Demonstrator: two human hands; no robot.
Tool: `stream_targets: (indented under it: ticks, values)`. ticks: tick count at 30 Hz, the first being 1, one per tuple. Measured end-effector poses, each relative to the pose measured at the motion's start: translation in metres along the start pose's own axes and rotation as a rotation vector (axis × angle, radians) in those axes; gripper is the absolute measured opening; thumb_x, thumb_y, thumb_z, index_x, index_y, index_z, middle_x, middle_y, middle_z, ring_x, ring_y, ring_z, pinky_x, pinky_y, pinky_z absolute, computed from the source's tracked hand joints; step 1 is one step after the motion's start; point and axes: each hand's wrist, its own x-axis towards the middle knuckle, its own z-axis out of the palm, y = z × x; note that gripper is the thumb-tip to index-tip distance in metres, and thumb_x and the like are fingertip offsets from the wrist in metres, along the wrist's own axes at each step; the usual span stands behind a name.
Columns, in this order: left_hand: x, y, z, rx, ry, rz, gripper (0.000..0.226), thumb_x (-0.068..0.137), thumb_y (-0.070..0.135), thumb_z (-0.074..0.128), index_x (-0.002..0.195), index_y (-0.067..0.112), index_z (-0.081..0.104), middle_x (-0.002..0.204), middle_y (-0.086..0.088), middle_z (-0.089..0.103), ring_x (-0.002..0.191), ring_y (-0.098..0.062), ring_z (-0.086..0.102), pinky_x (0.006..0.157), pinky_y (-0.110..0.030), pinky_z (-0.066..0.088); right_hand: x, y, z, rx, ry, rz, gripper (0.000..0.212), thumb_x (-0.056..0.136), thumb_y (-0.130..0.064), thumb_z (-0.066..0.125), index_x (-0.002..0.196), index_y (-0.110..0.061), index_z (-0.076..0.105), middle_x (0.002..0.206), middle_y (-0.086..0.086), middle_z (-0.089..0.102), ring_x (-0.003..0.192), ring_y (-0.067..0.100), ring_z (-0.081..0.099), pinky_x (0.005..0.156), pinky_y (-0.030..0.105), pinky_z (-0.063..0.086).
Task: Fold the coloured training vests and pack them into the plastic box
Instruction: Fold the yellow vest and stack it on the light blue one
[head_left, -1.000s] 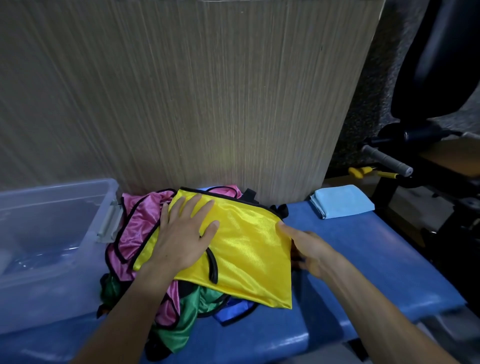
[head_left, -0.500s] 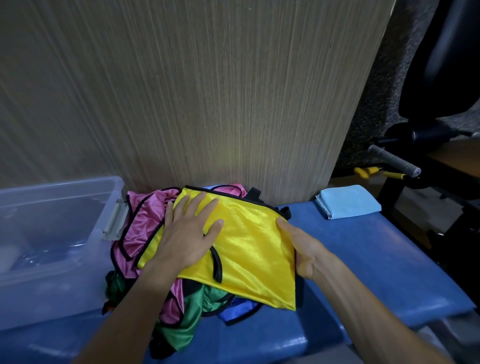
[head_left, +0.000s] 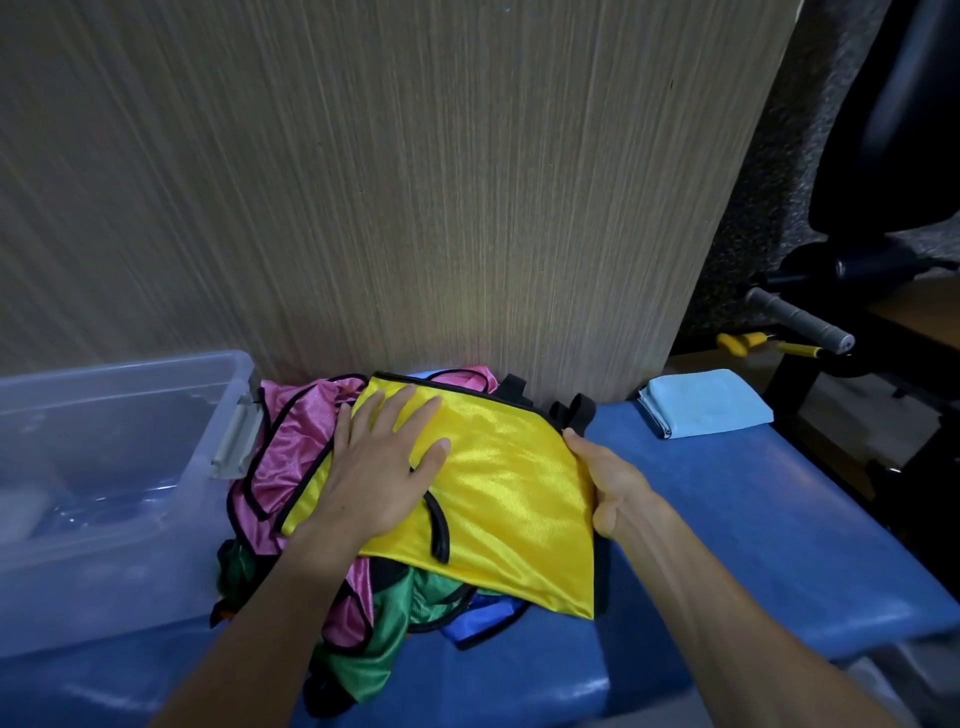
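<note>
A yellow vest (head_left: 509, 488) with black trim lies folded on top of a heap of vests: a pink vest (head_left: 291, 441), a green vest (head_left: 395, 623) and a blue vest (head_left: 483, 616) show beneath it. My left hand (head_left: 379, 467) presses flat on the yellow vest's left part, fingers spread. At the vest's right edge is my right hand (head_left: 613, 488), thumb on top and fingers tucked under the fabric, holding that edge. The clear plastic box (head_left: 130, 525) stands open to the left of the heap.
Everything sits on a blue padded bench (head_left: 753, 519) against a wood-grain panel (head_left: 415, 182). A folded light-blue cloth (head_left: 704, 402) lies at the bench's back right. Black gym equipment with a grey handle (head_left: 800, 319) stands beyond the right edge.
My right hand has closed in on the yellow vest's right edge and taken hold of it. My left hand stays pressed on the vest.
</note>
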Motion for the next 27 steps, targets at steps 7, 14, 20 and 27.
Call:
stream_targets:
  ticks: [7, 14, 20, 27]
  values:
    - [0.0, -0.001, 0.0, 0.031, 0.001, 0.003, 0.074, 0.092, 0.074, 0.007, 0.158, 0.044, 0.021, 0.168, 0.009, 0.014, 0.156, -0.025, 0.004, 0.125, -0.053, -0.006, -0.002, 0.004, 0.002, -0.104, 0.05, -0.095, 0.064, 0.081, -0.058, 0.076, 0.119, -0.014, 0.048, 0.116, 0.011, 0.061, 0.101, 0.029, 0.063, 0.088, 0.05, 0.055]
    - [0.003, 0.015, -0.01, 0.099, 0.109, 0.172, 0.056, 0.094, 0.046, 0.028, 0.14, 0.033, 0.058, 0.154, 0.002, 0.047, 0.149, -0.024, 0.03, 0.125, -0.056, 0.006, -0.011, 0.014, -0.004, -0.048, 0.11, -0.347, 0.025, 0.09, -0.033, 0.077, 0.091, -0.01, 0.067, 0.103, 0.016, 0.073, 0.097, 0.032, 0.07, 0.085, 0.05, 0.059]
    - [-0.005, 0.063, 0.0, 0.141, -0.096, 0.257, 0.067, 0.096, 0.065, 0.009, 0.157, 0.043, 0.028, 0.169, 0.007, 0.013, 0.157, -0.023, -0.002, 0.124, -0.051, -0.011, -0.016, 0.002, -0.057, -0.306, 0.269, -0.536, 0.024, 0.094, -0.041, 0.07, 0.089, -0.018, 0.067, 0.091, 0.008, 0.072, 0.093, 0.03, 0.068, 0.089, 0.053, 0.057]
    - [-0.023, 0.164, 0.06, 0.18, -0.3, 0.353, 0.07, 0.097, 0.066, 0.001, 0.161, 0.039, 0.005, 0.171, -0.002, -0.001, 0.155, -0.037, -0.011, 0.121, -0.057, -0.015, -0.024, -0.032, -0.172, -0.695, 0.442, -0.52, 0.042, 0.096, -0.043, 0.066, 0.12, -0.008, 0.066, 0.116, 0.016, 0.067, 0.115, 0.04, 0.06, 0.1, 0.054, 0.049]
